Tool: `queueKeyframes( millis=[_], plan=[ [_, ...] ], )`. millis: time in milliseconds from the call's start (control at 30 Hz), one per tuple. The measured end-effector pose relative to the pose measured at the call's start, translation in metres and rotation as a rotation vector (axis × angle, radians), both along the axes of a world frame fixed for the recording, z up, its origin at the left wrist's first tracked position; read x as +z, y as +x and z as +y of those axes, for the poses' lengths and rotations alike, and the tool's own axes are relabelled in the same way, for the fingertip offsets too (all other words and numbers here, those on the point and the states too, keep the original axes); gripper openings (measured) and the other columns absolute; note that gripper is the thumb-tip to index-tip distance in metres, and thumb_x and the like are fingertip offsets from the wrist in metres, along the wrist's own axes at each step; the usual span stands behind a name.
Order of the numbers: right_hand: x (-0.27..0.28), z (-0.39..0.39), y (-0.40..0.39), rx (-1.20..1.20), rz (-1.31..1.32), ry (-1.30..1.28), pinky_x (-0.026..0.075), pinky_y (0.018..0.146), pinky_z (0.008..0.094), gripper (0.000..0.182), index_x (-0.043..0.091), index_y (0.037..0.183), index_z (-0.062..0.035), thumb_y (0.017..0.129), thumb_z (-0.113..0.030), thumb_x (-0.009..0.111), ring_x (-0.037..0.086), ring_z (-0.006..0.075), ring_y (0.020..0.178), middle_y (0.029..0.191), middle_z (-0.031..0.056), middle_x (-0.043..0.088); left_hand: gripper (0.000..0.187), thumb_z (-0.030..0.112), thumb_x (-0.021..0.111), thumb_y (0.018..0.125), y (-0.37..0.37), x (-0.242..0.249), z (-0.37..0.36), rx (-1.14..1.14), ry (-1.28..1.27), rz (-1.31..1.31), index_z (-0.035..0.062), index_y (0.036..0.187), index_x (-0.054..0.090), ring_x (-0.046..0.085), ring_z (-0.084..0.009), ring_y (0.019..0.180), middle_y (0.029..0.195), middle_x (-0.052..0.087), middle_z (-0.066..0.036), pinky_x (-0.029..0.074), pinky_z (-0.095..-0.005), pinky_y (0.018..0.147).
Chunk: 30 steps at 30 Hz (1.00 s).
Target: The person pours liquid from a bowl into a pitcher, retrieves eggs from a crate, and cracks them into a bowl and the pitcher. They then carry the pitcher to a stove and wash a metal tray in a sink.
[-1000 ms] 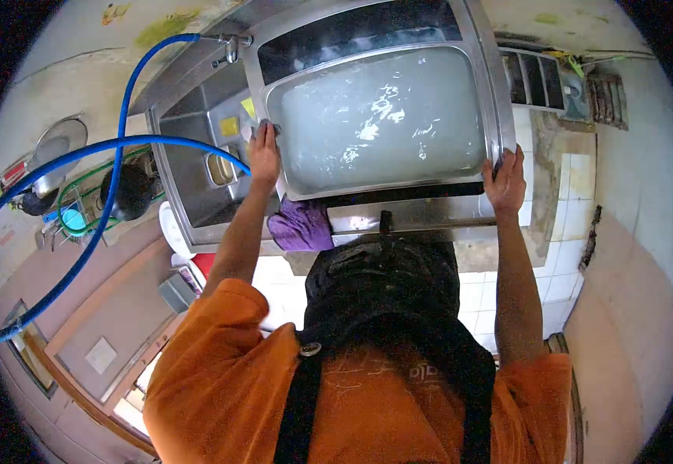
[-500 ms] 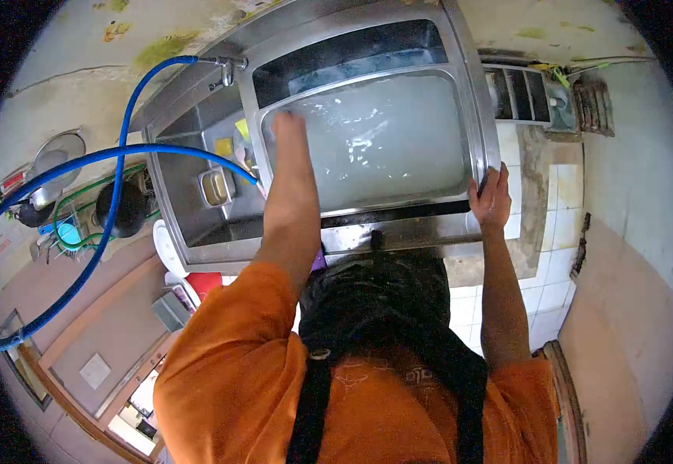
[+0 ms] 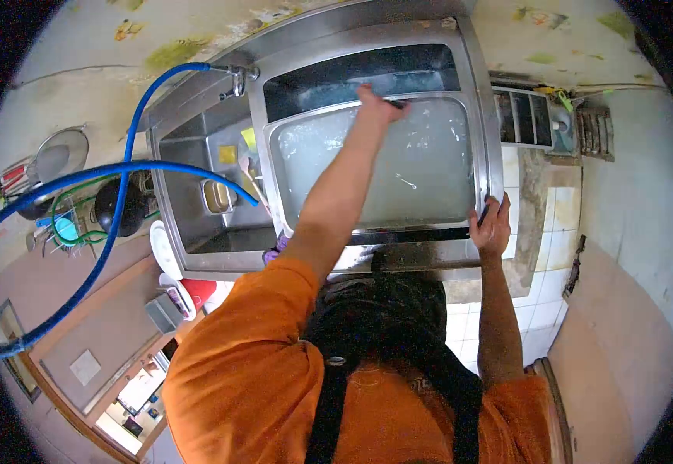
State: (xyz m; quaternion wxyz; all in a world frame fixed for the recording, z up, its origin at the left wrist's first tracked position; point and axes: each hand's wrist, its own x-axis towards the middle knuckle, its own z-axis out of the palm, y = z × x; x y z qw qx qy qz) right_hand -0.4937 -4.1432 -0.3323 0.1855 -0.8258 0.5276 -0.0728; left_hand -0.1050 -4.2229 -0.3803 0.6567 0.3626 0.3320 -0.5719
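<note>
A large stainless steel tray [image 3: 473, 166] full of cloudy water sits in the right-hand basin of a steel sink [image 3: 244, 261]. My left hand [image 3: 381, 107] is at the tray's far rim, its fingers curled about a small dark thing [image 3: 397, 104] whose kind I cannot make out. With the thumb on the inner side, my right hand [image 3: 491, 224] grips the sink's right edge near the front corner.
In the left basin lie a small metal container [image 3: 216, 196], a yellow sponge [image 3: 227, 154] and a pale long-handled utensil [image 3: 250, 175]. A blue hose [image 3: 124, 179] loops from the tap [image 3: 237, 81] across the left side. Pans [image 3: 118, 207] are at far left.
My left hand has moved right and away from me, from the tray's left end to its far rim. My right hand keeps its place on the sink's edge.
</note>
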Motion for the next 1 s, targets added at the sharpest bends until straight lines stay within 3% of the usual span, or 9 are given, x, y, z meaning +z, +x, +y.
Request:
queueKeyframes(
  millis=[133,233,300,433,533,633,767,867,1000],
  plan=[
    [0.006,-0.004,-0.001,0.031,-0.061,-0.021,0.055,0.081,0.0503,0.051,0.054,0.117,-0.0023,0.078,-0.031,0.069,0.059,0.0484,0.102,0.131,0.0325,0.045,0.058,0.049,0.034,0.090,0.031,0.003,0.019,0.032,-0.019,0.183,0.0156,0.133,0.053,0.047,-0.0352,0.127,0.139,0.053,-0.011,0.033,-0.0652,0.100],
    [0.009,-0.006,0.003,0.003,0.002,0.029,0.055,0.082,0.0501,0.052,0.054,0.117,-0.0019,0.079,-0.033,0.069,0.059,0.0480,0.104,0.132,0.0326,0.045,0.046,0.041,0.041,0.088,0.011,-0.021,-0.004,0.074,-0.007,-0.237,0.0135,0.122,0.056,0.054,-0.0322,0.119,0.130,0.058,-0.010,0.042,-0.0575,0.095],
    [0.009,-0.004,0.002,-0.003,0.016,0.019,0.055,0.083,0.0502,0.052,0.054,0.116,-0.0019,0.079,-0.034,0.070,0.059,0.0472,0.106,0.134,0.0320,0.043,0.043,0.033,0.051,0.081,-0.016,-0.045,-0.038,0.141,-0.102,-0.044,0.0143,0.119,0.056,0.054,-0.0337,0.117,0.127,0.059,-0.011,0.043,-0.0569,0.094],
    [0.005,-0.003,0.001,-0.002,-0.015,-0.015,0.055,0.083,0.0498,0.052,0.055,0.116,-0.0023,0.079,-0.035,0.070,0.058,0.0460,0.107,0.136,0.0306,0.042,0.053,0.039,0.053,0.087,-0.092,-0.003,-0.086,-0.097,0.100,0.023,0.0112,0.133,0.051,0.051,-0.0333,0.124,0.135,0.055,-0.010,0.040,-0.0507,0.104],
    [0.008,-0.007,0.006,-0.011,0.040,0.014,0.055,0.083,0.0489,0.052,0.055,0.117,-0.0027,0.079,-0.035,0.070,0.059,0.0455,0.107,0.137,0.0293,0.042,0.081,0.053,0.066,0.079,-0.150,0.006,-0.088,-0.266,0.006,-0.291,0.0071,0.142,0.043,0.043,-0.0369,0.130,0.146,0.043,-0.016,0.039,-0.0503,0.105],
    [0.002,-0.004,-0.001,0.019,0.064,0.033,0.055,0.082,0.0494,0.058,0.053,0.119,-0.0031,0.078,-0.042,0.067,0.059,0.0459,0.105,0.137,0.0297,0.041,0.099,0.064,0.068,0.076,-0.205,-0.051,-0.075,-0.792,0.584,-1.052,-0.0073,0.139,0.038,0.045,-0.0412,0.127,0.142,0.041,-0.030,0.042,-0.0493,0.104],
    [-0.004,-0.003,-0.001,0.020,0.071,-0.043,0.054,0.082,0.0504,0.063,0.053,0.121,-0.0050,0.075,-0.045,0.068,0.059,0.0462,0.106,0.137,0.0304,0.040,0.106,0.066,0.068,0.075,-0.223,-0.018,0.007,-1.078,0.315,-1.291,-0.0044,0.145,0.030,0.044,-0.0425,0.130,0.143,0.042,-0.028,0.035,-0.0494,0.110],
    [-0.001,-0.003,0.001,0.019,0.099,0.016,0.054,0.083,0.0509,0.062,0.054,0.121,-0.0056,0.075,-0.045,0.069,0.057,0.0466,0.109,0.138,0.0307,0.040,0.097,0.068,0.063,0.078,-0.226,-0.042,-0.009,-0.999,0.426,-1.254,-0.0033,0.140,0.040,0.048,-0.0412,0.126,0.135,0.051,-0.024,0.037,-0.0474,0.109],
    [0.000,-0.002,0.003,-0.025,0.069,0.040,0.053,0.085,0.0518,0.059,0.056,0.119,-0.0056,0.076,-0.045,0.069,0.056,0.0469,0.112,0.139,0.0305,0.039,0.089,0.069,0.052,0.083,-0.137,-0.024,-0.082,-0.275,-0.426,-0.031,0.0031,0.142,0.042,0.047,-0.0378,0.128,0.147,0.044,-0.013,0.036,-0.0519,0.108]
  ],
)
